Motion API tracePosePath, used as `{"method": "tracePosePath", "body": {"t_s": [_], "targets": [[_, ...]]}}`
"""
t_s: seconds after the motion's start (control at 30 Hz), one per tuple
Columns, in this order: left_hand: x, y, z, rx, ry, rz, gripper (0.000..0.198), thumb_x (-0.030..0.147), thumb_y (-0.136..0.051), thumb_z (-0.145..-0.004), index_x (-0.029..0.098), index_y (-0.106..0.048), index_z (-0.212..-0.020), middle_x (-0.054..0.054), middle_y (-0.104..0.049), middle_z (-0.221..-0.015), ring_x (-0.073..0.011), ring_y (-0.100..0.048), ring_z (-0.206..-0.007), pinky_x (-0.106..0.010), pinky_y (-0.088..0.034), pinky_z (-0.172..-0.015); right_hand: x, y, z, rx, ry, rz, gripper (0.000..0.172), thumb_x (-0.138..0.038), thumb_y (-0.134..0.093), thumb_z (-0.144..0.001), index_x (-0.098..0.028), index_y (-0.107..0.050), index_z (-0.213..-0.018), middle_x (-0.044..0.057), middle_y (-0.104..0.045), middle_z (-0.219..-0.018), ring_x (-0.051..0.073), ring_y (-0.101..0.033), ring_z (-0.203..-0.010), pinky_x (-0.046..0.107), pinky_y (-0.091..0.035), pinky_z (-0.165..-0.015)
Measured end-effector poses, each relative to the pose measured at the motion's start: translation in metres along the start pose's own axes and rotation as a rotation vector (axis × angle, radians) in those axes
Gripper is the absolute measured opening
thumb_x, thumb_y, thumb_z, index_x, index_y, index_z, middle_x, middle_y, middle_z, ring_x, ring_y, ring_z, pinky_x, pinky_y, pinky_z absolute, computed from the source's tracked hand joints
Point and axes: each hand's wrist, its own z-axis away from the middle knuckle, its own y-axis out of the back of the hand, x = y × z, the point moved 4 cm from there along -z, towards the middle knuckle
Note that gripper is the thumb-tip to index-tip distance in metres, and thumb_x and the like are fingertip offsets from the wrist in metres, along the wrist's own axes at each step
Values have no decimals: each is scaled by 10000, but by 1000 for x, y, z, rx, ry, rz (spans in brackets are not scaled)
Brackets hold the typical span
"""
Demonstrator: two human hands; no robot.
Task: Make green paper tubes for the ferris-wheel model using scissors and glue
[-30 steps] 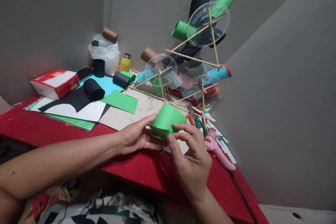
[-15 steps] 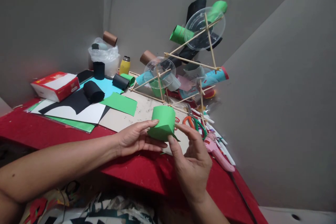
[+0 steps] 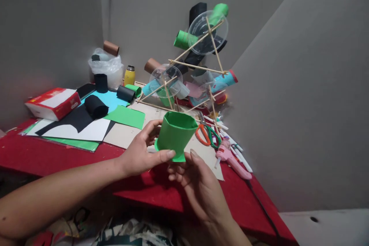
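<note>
A green paper tube (image 3: 176, 134) stands nearly upright above the table's front part, its open top facing up and a flared rim at its lower end. My left hand (image 3: 145, 148) is closed around its left side, thumb across the front near the bottom. My right hand (image 3: 198, 186) is under the lower right edge, with its fingers curled at the flared rim; what lies between those fingers is partly hidden. Behind the tube rises a frame of wooden sticks (image 3: 198, 67) with clear plastic lids (image 3: 208, 32) and coloured tubes attached.
A pink glue gun (image 3: 235, 161), scissors (image 3: 203, 135) and several markers lie to the right. On the left are a red tissue pack (image 3: 53, 103), a black tube (image 3: 96, 106), a green paper sheet (image 3: 125, 116) and a yellow bottle (image 3: 129, 75). Red cloth (image 3: 121, 182) covers the table.
The green tube has been tipped from its side to nearly upright, its open top now showing. My left thumb has moved to its front, and my right hand has dropped to its lower edge.
</note>
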Motion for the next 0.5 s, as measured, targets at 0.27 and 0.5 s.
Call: {"method": "tracePosePath", "body": {"t_s": [0.27,0.5], "targets": [[-3,-5,9,-26,-140,-294,648,235,-783,-751,234,-505,-1336,-88,-609,-1248,-236,-599,-1098,-299,-454,-964,-6,-6,9,-105,-50,89,235,-383,-775,-735,-148,-764,-732,58,-733,-666,119,-631,-514,186,-511,-470],[-5,1,-3,-87,127,167,631,238,-722,-791,300,-482,-1371,-82,-528,-1398,-241,-613,-1104,-301,-511,-864,-11,9,-8,-86,-60,150,270,-405,-770,-702,-143,-732,-648,63,-742,-631,97,-598,-438,165,-472,-413]]}}
